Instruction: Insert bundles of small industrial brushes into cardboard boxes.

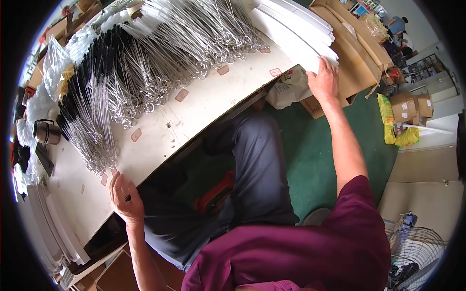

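My left hand (127, 198) is at the near edge of the white table (167, 127), fingers curled together beside the nearest wire ends; a small dark spot shows among them, and what they hold, if anything, is unclear. My right hand (324, 83) reaches to the table's far right corner. Its fingertips touch the end of a stack of long white strips (293, 30), with the thumb apart. Between the hands lies a long row of thin wire brushes (160, 58), their looped ends toward me and black or white bristles at the far side.
Small red-bordered labels (182, 95) run along the table. A steel flask (47, 132) stands at the left, above more white strips (58, 228). Cardboard boxes (357, 58) adjoin the right end. A wire fan (417, 257) stands at lower right. Another person (398, 25) is far off.
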Motion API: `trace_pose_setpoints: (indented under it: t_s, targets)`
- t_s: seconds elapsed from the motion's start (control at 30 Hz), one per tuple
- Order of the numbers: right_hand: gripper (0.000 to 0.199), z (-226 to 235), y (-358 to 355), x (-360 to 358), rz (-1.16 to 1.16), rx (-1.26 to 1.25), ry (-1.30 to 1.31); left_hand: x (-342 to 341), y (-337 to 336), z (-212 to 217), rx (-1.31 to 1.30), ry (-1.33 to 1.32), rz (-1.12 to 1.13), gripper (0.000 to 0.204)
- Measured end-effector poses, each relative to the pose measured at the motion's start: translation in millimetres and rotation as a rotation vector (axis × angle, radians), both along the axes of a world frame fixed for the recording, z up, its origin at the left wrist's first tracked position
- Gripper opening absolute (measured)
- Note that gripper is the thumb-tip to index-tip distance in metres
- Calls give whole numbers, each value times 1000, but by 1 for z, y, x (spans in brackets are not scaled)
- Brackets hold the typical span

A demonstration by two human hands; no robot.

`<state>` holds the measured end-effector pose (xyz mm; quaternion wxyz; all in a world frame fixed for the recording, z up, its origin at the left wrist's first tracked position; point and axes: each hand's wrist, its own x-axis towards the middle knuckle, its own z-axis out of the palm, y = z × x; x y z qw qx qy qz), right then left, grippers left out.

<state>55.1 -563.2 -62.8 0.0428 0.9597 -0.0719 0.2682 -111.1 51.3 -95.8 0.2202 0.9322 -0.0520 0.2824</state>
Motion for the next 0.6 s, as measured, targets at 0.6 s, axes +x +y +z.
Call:
trace_pose_setpoints:
  t_s: [0.6]
  targets:
    - [59, 63, 229, -88, 1040, 480, 280, -18, -66, 89, 29, -21, -415, 40]
